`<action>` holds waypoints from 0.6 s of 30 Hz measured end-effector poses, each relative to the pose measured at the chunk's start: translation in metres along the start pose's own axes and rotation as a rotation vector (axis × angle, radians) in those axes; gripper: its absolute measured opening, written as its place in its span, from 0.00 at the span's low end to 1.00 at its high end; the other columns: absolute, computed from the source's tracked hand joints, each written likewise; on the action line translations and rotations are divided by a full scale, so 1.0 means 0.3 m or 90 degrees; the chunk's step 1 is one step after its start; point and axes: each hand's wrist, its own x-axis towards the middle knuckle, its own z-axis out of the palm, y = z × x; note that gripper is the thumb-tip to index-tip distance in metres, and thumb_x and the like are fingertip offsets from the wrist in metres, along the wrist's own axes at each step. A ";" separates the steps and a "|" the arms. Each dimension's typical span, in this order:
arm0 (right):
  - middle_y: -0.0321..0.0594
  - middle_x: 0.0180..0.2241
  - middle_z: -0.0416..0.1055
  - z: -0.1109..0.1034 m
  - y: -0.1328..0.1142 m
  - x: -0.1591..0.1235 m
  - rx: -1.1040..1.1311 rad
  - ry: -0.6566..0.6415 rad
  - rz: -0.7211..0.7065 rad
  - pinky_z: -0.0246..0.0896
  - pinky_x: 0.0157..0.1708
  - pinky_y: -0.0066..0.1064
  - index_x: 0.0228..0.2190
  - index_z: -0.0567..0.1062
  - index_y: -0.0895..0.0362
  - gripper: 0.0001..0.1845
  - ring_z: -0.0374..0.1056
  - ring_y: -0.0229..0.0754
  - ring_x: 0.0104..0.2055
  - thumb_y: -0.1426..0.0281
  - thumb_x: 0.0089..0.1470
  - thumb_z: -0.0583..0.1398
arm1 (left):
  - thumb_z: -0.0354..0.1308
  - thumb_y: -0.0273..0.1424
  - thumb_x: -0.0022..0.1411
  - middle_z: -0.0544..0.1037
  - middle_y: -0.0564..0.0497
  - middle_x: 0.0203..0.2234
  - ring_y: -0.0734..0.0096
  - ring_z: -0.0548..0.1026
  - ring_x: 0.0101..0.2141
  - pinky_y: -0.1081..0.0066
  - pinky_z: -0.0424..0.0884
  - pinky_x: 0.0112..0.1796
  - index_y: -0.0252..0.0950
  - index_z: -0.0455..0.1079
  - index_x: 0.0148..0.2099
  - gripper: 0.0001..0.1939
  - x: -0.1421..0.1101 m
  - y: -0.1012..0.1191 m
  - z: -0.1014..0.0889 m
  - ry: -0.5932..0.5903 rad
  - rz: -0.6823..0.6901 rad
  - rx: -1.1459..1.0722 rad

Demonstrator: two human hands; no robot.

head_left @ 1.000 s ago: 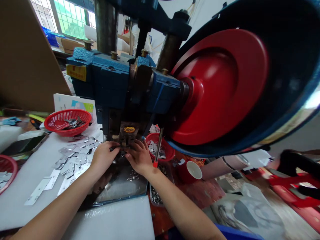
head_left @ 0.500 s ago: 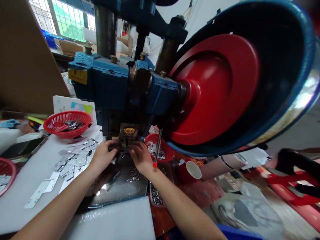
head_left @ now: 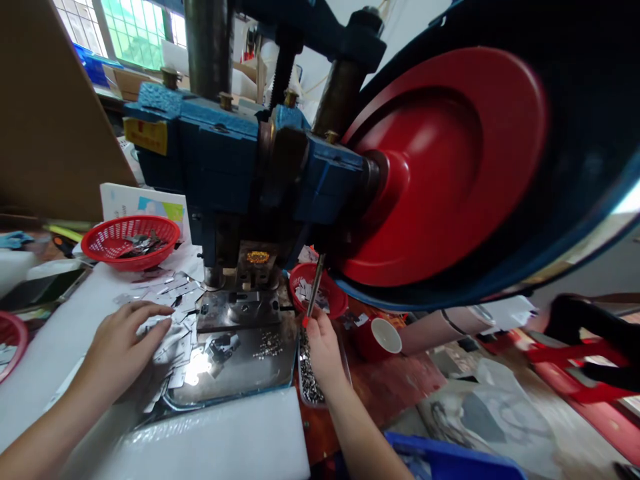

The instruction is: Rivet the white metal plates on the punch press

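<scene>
My left hand [head_left: 123, 347] hovers over or rests on a pile of flat metal plates [head_left: 177, 340], with thumb and forefinger apart and nothing seen between them. My right hand [head_left: 325, 353] is closed around the red-tipped end of a metal lever [head_left: 315, 287] on the blue press [head_left: 215, 167]. Below the press head sits a steel die block [head_left: 237, 310]. On the shiny metal plate [head_left: 235, 377] before it lie small dark flat parts [head_left: 223, 347] and scattered little metal pieces [head_left: 269, 345].
A large red flywheel [head_left: 440, 167] fills the upper right. Red baskets of metal parts stand at left [head_left: 95, 243] and behind the lever [head_left: 343, 303]. A clear box of small parts [head_left: 313, 387], a red cup [head_left: 385, 337] and a white foam block [head_left: 225, 440] are near.
Both hands have left the die area. My left hand moved left to the plates; my right hand moved right and down onto the lever's red tip. The view shifted slightly.
</scene>
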 end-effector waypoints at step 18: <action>0.40 0.28 0.75 0.207 0.001 0.239 -0.324 -0.073 0.007 0.61 0.35 0.32 0.30 0.77 0.58 0.08 0.70 0.43 0.33 0.67 0.53 0.58 | 0.49 0.51 0.57 0.74 0.44 0.44 0.55 0.74 0.40 0.58 0.68 0.43 0.44 0.73 0.48 0.25 -0.159 -0.041 0.006 -0.212 0.054 0.121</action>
